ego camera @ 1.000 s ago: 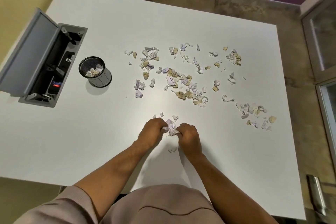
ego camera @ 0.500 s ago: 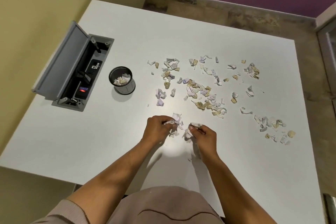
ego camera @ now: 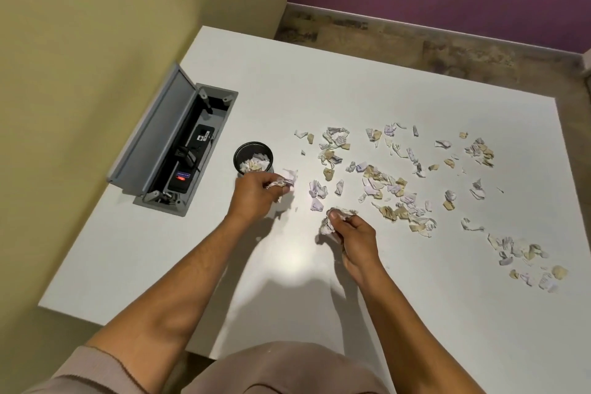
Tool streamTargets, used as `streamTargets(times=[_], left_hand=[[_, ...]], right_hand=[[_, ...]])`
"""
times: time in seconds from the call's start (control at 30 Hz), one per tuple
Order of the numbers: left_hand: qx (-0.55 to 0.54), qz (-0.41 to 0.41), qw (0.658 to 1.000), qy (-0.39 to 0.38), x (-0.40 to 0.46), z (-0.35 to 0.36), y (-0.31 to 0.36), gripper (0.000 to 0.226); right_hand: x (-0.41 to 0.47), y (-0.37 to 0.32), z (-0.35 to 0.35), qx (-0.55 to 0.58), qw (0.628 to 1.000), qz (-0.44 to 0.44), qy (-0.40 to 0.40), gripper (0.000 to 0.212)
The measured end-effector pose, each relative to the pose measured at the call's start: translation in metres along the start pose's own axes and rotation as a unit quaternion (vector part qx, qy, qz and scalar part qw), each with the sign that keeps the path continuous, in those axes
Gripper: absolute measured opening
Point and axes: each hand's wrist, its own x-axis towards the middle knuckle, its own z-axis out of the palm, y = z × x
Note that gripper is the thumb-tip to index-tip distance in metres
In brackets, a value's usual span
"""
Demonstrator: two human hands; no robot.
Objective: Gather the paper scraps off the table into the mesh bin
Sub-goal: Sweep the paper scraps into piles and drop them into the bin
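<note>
- Head view, how the material handles: the torn white, lilac and tan paper scraps (ego camera: 388, 184) strewn over the white tabletop (ego camera: 319, 83) look feather-light, soft and crumpled. By my judgement they weigh almost nothing, compress easily into a wad, and slip out of a loose fist or drift on any quick swing. They are not fragile in any way that matters here. The best hold is to rake several together and close the fingers round the bunch rather than pick single pieces.
- Head view, the left hand (ego camera: 256, 193): its fingers are curled round a crumpled bunch of scraps, some paper sticking out past the fingertips. It sits just beside the small round black mesh bin (ego camera: 253, 158), at the bin's near right edge, not yet over the opening.
- Head view, the right hand (ego camera: 350, 232): it pinches a second wad between thumb and curled fingers, near the table's middle, well apart from the bin.
- Head view, where the rest lies: the bin already holds some scraps. Most of the loose paper spreads beyond and to the right of the right hand, the nearest pieces lying between the two hands, and one far cluster (ego camera: 527, 257) sits near the right table edge.
- Head view, surroundings: an open grey cable box (ego camera: 174, 144) is set into the tabletop left of the bin.
</note>
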Motion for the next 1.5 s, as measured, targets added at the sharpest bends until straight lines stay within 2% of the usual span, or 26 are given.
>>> streamTargets(times=[0.17, 0.27, 0.33, 0.4, 0.53, 0.73, 1.0, 1.07, 1.17, 1.33, 1.5], left_hand=[[0.108, -0.001, 0.993, 0.043, 0.044, -0.035, -0.004, 0.014], [0.202, -0.018, 0.979, 0.019, 0.071, -0.040, -0.005, 0.014], [0.268, -0.031, 0.963, -0.001, 0.086, -0.036, -0.004, 0.015], [0.348, -0.036, 0.936, -0.029, 0.098, -0.029, -0.004, 0.028], [0.440, -0.025, 0.894, -0.079, 0.114, -0.013, -0.007, 0.024], [0.471, -0.028, 0.873, -0.124, 0.127, -0.002, -0.012, 0.022], [0.431, -0.033, 0.894, -0.120, 0.124, -0.012, -0.012, 0.021], [0.418, -0.033, 0.901, -0.113, 0.121, -0.018, -0.011, 0.027], [0.411, -0.025, 0.906, -0.096, 0.115, -0.027, -0.007, 0.034], [0.420, 0.004, 0.905, -0.068, 0.112, -0.029, 0.002, 0.029], [0.453, 0.011, 0.886, -0.099, 0.109, -0.015, -0.007, 0.023]], right_hand=[[0.003, 0.002, 0.018, 0.016, 1.000, 0.003, -0.014, 0.007], [0.003, 0.003, 0.024, 0.018, 1.000, 0.005, -0.012, 0.007], [0.003, 0.004, 0.026, 0.015, 1.000, 0.006, -0.006, 0.007], [0.004, 0.005, 0.026, 0.008, 1.000, 0.007, 0.000, 0.009], [0.002, 0.008, 0.025, -0.028, 0.999, 0.011, 0.013, 0.008], [-0.001, 0.013, 0.025, -0.030, 0.999, 0.019, 0.011, 0.007], [0.000, 0.016, 0.034, -0.049, 0.998, 0.021, -0.013, 0.007], [0.001, 0.017, 0.036, -0.068, 0.997, 0.022, -0.014, 0.005], [0.002, 0.019, 0.037, -0.083, 0.996, 0.027, -0.012, 0.013], [0.000, 0.021, 0.037, -0.078, 0.996, 0.030, -0.015, 0.006], [0.000, 0.020, 0.034, -0.069, 0.997, 0.030, -0.009, 0.012]])
